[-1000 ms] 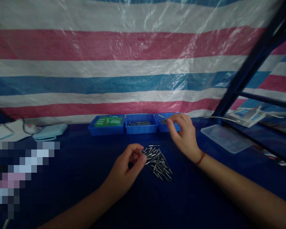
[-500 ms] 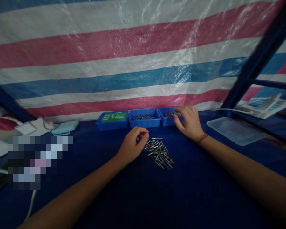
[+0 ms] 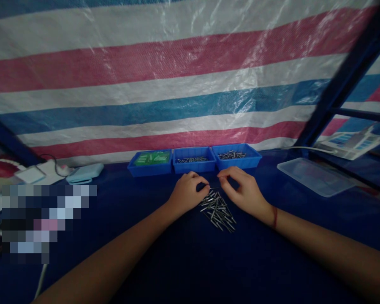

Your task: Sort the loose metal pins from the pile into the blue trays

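Note:
A loose pile of thin metal pins (image 3: 220,211) lies on the dark blue table. My left hand (image 3: 190,190) is at the pile's upper left edge, its thumb and fingers pinched together; whatever is between the tips is too small to make out. Just above the pile on the right is my right hand (image 3: 242,188), thumb and forefinger brought close together, with nothing clearly visible at the tips. Behind the hands stand a left blue bin (image 3: 152,169) with green and pale pieces, a middle blue bin (image 3: 194,168) and a right blue bin (image 3: 240,163), both holding metal pins.
At the right lies a translucent plastic lid (image 3: 316,176). A light blue case (image 3: 85,173) and a white adapter (image 3: 31,174) with cables sit at the left. A striped sheet (image 3: 177,101) hangs behind, between dark blue frame posts.
My right hand has come from the right bin down and left to the pile. My left hand has shifted slightly right. The view has tilted slightly.

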### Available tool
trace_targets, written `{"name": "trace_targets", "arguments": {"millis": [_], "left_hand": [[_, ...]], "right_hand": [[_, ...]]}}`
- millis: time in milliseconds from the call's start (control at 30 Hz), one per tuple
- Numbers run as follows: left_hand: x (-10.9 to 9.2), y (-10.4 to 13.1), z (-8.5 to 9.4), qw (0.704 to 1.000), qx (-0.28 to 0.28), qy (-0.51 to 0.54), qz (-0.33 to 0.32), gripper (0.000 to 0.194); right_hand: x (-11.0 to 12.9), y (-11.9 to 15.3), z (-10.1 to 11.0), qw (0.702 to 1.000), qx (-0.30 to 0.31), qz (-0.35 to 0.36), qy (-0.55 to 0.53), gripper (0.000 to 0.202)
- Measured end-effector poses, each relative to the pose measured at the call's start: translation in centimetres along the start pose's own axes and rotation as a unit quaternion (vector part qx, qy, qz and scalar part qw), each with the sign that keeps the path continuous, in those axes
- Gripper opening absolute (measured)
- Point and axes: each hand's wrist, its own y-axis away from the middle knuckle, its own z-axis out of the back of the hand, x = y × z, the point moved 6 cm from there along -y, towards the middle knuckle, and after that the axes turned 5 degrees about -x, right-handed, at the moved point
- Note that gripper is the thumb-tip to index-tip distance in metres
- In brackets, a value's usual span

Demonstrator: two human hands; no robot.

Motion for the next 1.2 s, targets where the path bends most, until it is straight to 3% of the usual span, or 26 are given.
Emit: {"name": "trace_targets", "arguments": {"millis": [200, 367, 467, 567, 833, 1200], "left_hand": [[0.0, -0.2, 0.0, 1.000, 0.019, -0.001, 0.019, 0.014], [0.5, -0.1, 1.5, 0.988, -0.077, 0.124, 0.055, 0.017], [0.3, 0.1, 2.0, 0.975, -0.109, 0.181, 0.074, 0.017], [-0.3, 0.4, 1.7, 0.969, -0.092, 0.214, 0.087, 0.021], [-1.1, 0.5, 1.6, 0.974, -0.068, 0.204, 0.067, 0.019], [-2.4, 1.1, 1.1, 0.983, 0.000, 0.183, 0.010, 0.019]], "right_hand": [[-1.2, -0.2, -0.3, 0.998, 0.008, -0.055, -0.041, 0.010], [-0.6, -0.1, -0.6, 0.997, 0.024, -0.040, -0.056, 0.017], [-0.6, 0.2, -0.7, 0.992, 0.011, -0.077, -0.097, 0.028], [-0.4, 0.3, -0.7, 0.983, 0.005, -0.111, -0.144, 0.023], [0.7, -0.1, -0.3, 0.978, 0.006, -0.081, -0.191, 0.015], [1.1, 0.3, -0.5, 0.979, 0.017, -0.094, -0.181, 0.011]]}}
